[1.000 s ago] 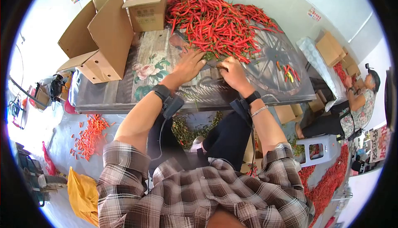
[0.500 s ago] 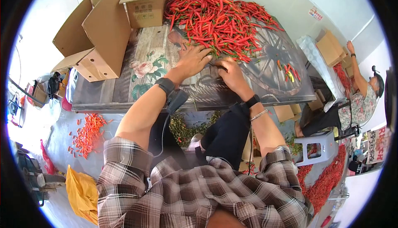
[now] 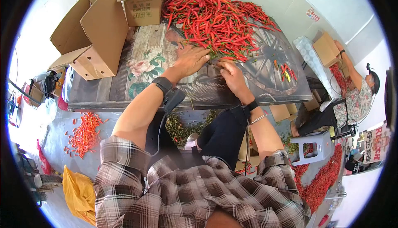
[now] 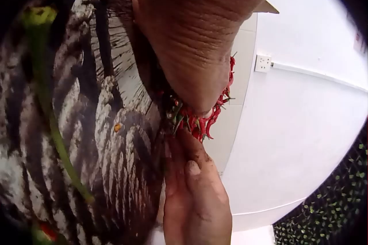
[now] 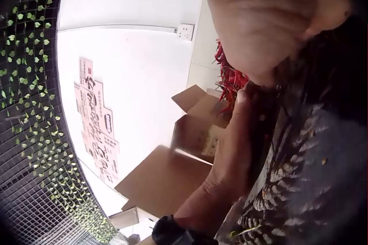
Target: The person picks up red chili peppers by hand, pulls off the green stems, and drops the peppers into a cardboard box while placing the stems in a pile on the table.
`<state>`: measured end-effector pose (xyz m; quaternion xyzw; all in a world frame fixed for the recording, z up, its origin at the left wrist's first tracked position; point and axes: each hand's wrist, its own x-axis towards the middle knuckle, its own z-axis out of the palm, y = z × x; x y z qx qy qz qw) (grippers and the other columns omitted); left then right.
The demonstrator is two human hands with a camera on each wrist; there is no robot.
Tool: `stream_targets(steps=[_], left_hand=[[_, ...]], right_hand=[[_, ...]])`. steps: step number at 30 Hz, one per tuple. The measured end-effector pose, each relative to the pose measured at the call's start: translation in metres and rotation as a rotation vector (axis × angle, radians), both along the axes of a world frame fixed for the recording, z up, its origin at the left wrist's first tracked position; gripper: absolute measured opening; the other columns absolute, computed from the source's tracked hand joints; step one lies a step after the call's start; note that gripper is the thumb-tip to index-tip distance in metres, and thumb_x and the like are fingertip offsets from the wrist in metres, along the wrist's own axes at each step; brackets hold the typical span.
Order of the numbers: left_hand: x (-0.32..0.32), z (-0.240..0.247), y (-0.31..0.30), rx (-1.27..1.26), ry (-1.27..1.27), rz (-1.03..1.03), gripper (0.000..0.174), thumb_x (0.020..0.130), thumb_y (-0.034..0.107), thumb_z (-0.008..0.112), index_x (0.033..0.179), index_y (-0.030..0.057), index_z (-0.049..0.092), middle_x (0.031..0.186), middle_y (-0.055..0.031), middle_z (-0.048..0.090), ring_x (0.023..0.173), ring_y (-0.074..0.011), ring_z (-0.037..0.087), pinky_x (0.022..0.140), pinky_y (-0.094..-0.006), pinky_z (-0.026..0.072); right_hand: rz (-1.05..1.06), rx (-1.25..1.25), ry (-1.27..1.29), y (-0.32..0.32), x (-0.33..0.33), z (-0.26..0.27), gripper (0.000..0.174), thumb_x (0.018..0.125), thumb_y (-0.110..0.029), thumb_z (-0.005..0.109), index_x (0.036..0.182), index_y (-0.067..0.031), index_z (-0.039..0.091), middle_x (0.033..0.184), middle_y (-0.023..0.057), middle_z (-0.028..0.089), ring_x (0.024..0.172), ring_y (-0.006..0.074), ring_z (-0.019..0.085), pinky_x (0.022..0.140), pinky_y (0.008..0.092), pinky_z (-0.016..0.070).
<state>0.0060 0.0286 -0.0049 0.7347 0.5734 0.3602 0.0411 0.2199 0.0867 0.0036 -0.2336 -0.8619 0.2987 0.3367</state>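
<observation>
A large heap of red chili peppers (image 3: pixel 211 20) with green stems covers the back of the table (image 3: pixel 99 93). My left hand (image 3: pixel 191 61) lies at the heap's near edge, fingers stretched out toward the peppers. Close to its right, my right hand (image 3: pixel 233 75) points its fingers leftward, just in front of the heap. Green stems (image 3: pixel 213 55) show between the two hands. In the left wrist view the right hand's thumb lies along its fingers, and the fingertips run into shadow; I cannot tell whether they pinch anything.
An empty cardboard box (image 3: pixel 93 33) stands at the table's left; behind it a box (image 3: pixel 143 8) contains red chilies. A few loose chilies (image 3: pixel 288 72) lie to the right. Cut red pieces (image 3: pixel 85 134) are on the floor. Another person (image 3: pixel 352 99) sits at a side table.
The right hand's curled fingers have loosened and now point further left. The left hand has shifted slightly along the heap's edge. The other person has raised an arm toward a box.
</observation>
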Motion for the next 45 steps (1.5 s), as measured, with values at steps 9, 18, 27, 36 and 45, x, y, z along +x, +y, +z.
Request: stream_targets(steps=[9, 18, 27, 36, 45], left_hand=[[0.008, 0.006, 0.001, -0.116, 0.132, 0.157, 0.051, 0.097, 0.038, 0.036, 0.141, 0.0128, 0.037, 0.132, -0.0178, 0.049, 0.121, -0.034, 0.043, 0.102, -0.0429, 0.028], [0.014, 0.018, -0.005, -0.18, -0.009, -0.017, 0.053, 0.098, 0.034, 0.039, 0.146, 0.0157, 0.026, 0.119, -0.0203, 0.057, 0.115, -0.0341, 0.049, 0.097, -0.0425, 0.0346], [0.028, 0.016, -0.026, -0.2, -0.08, -0.148, 0.051, 0.098, 0.03, 0.04, 0.144, 0.0114, 0.028, 0.117, -0.0197, 0.058, 0.11, -0.0349, 0.054, 0.094, -0.0413, 0.0401], [0.037, 0.009, -0.032, 0.023, -0.07, -0.228, 0.051, 0.098, 0.029, 0.041, 0.142, 0.0061, 0.03, 0.123, -0.0203, 0.054, 0.116, -0.035, 0.049, 0.098, -0.0398, 0.0378], [0.048, 0.016, -0.04, -0.164, -0.09, -0.282, 0.052, 0.098, 0.034, 0.038, 0.141, 0.006, 0.034, 0.129, -0.0189, 0.05, 0.12, -0.0326, 0.046, 0.104, -0.04, 0.0324]], right_hand=[[0.061, -0.243, 0.132, 0.001, 0.003, -0.006, 0.026, 0.081, -0.002, 0.054, 0.106, 0.0026, 0.061, 0.112, 0.0106, 0.058, 0.105, 0.0218, 0.056, 0.09, 0.0292, 0.0425], [0.012, -0.375, 0.236, 0.0, 0.002, -0.011, 0.03, 0.085, 0.001, 0.051, 0.114, 0.0029, 0.057, 0.112, 0.0093, 0.059, 0.104, 0.0181, 0.057, 0.092, 0.0281, 0.042], [-0.023, -0.28, 0.232, 0.002, 0.006, -0.011, 0.026, 0.091, -0.005, 0.048, 0.114, 0.0031, 0.058, 0.109, 0.008, 0.062, 0.101, 0.0155, 0.057, 0.089, 0.0268, 0.0426], [0.07, -0.465, 0.346, -0.012, 0.008, -0.001, 0.028, 0.093, -0.003, 0.043, 0.116, 0.0038, 0.057, 0.11, 0.007, 0.062, 0.102, 0.014, 0.057, 0.091, 0.0266, 0.0426], [0.029, -0.334, 0.279, -0.005, 0.01, -0.009, 0.029, 0.094, -0.004, 0.039, 0.116, 0.0038, 0.055, 0.112, 0.0103, 0.06, 0.106, 0.0172, 0.057, 0.093, 0.0304, 0.0436]])
